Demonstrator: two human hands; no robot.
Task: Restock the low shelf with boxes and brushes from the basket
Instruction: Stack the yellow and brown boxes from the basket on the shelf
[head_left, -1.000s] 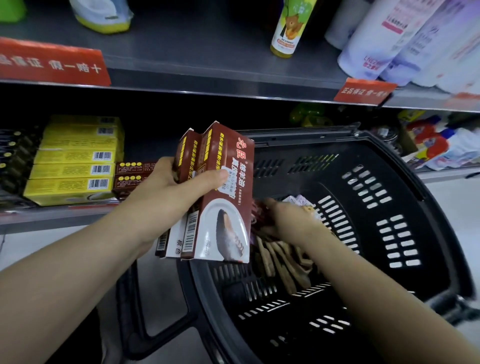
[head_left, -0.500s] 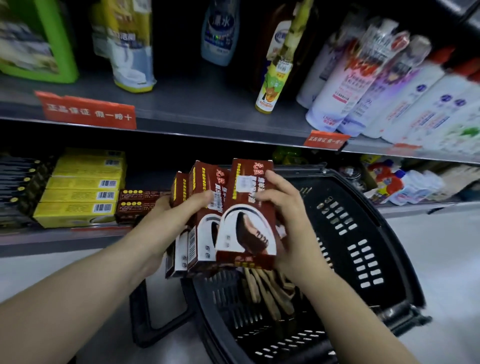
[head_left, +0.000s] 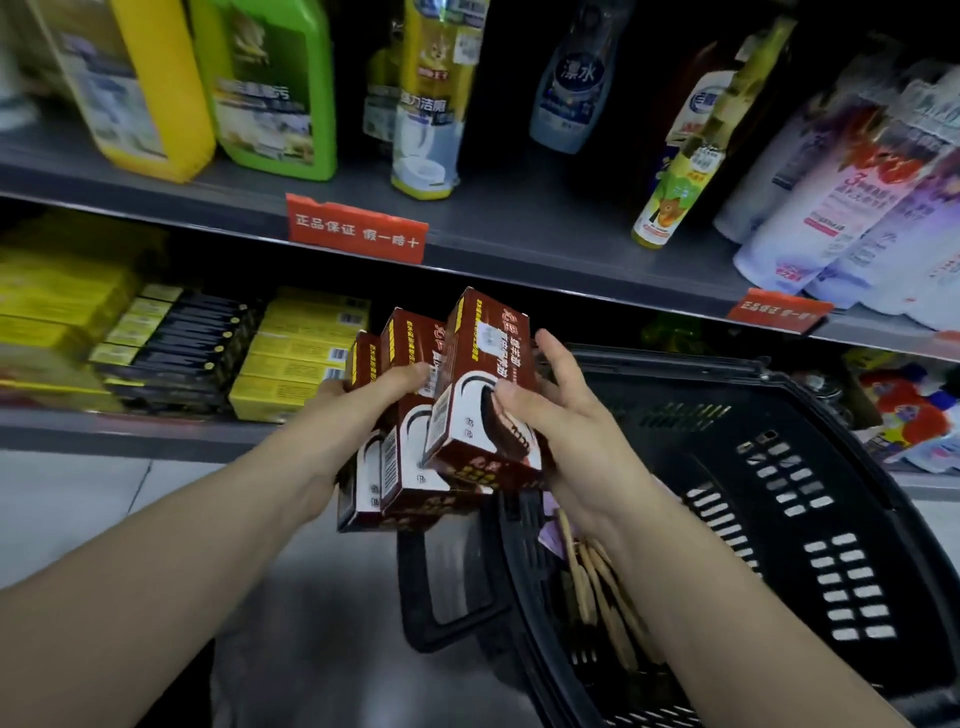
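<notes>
Above the basket (head_left: 727, 400), three boxes (head_left: 491, 364), long axes upright, tops shelfward, left hand (head_left: 363, 402) round two, right hand (head_left: 566, 423) round one.

Person's arms, one pair, bare.
Left grip (head_left: 363, 402) and right grip (head_left: 563, 421) bare; forearms (head_left: 182, 545) uncovered from wrist to the lower frame edge.

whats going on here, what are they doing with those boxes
A person is restocking a shop shelf. Both hands hold a fanned bunch of three brown boxes above a black basket: the left hand grips the two rear ones and the right hand pinches the front one. None of the three is on the low shelf yet, where yellow boxes are stacked. Wooden brushes lie in the basket.
</notes>
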